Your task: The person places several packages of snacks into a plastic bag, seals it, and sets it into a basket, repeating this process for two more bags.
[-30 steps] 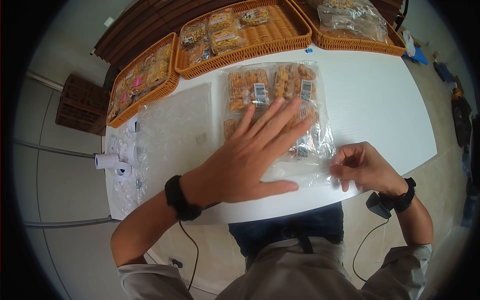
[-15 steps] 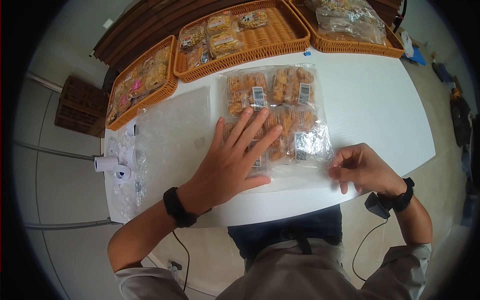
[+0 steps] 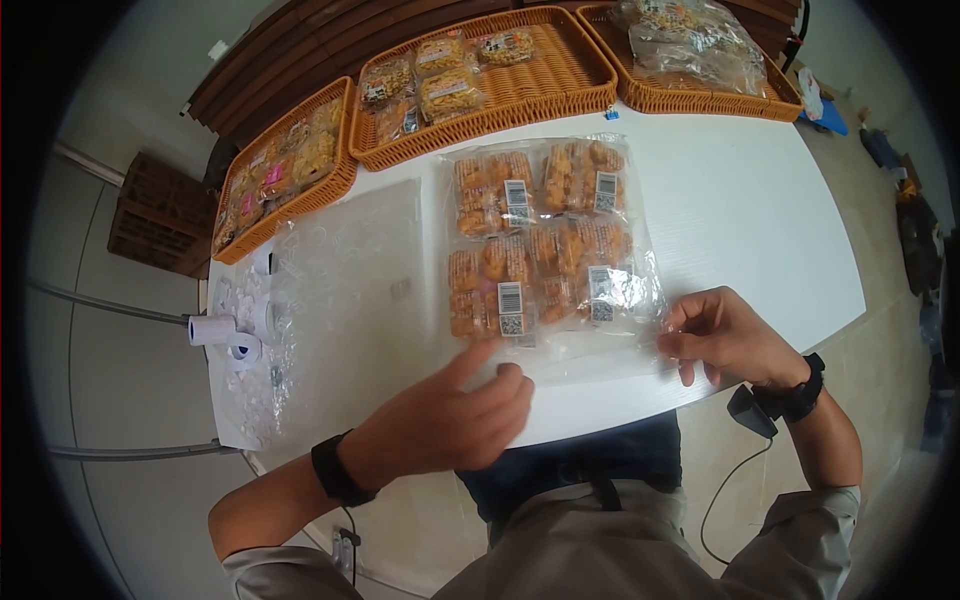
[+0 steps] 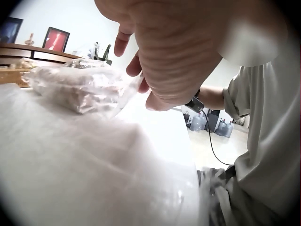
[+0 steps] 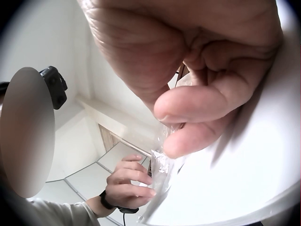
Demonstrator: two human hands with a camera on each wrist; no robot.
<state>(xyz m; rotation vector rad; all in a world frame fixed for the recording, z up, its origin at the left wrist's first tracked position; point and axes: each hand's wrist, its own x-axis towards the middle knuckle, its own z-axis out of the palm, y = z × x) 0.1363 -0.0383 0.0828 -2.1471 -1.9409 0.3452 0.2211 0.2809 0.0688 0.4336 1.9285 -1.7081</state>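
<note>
A large clear plastic bag [image 3: 645, 265] lies flat on the white table, holding several packs of brown snack pieces [image 3: 490, 195] with barcode labels. At its near right corner, my right hand [image 3: 735, 335] pinches the film between thumb and fingers. My left hand [image 3: 450, 415], slightly blurred, is at the table's front edge, just below the bag's near left side. Its index finger points toward the bag's edge while the other fingers are loosely bent. In the right wrist view the left hand [image 5: 128, 182] appears with relaxed fingers beside the crinkled film.
Left of the filled bag lies a flat clear bag [image 3: 350, 260]. Paper label rolls [image 3: 212, 329] and scraps sit at the left edge. Wicker trays [image 3: 560, 95] line the back, with packaged snacks [image 3: 450, 92] in the middle one and bagged packs [image 3: 700, 50] in the right one.
My left hand has slid off the packs toward the table's front edge, its spread fingers now bent. The packs it covered are in view. My right hand stays at the bag's corner.
</note>
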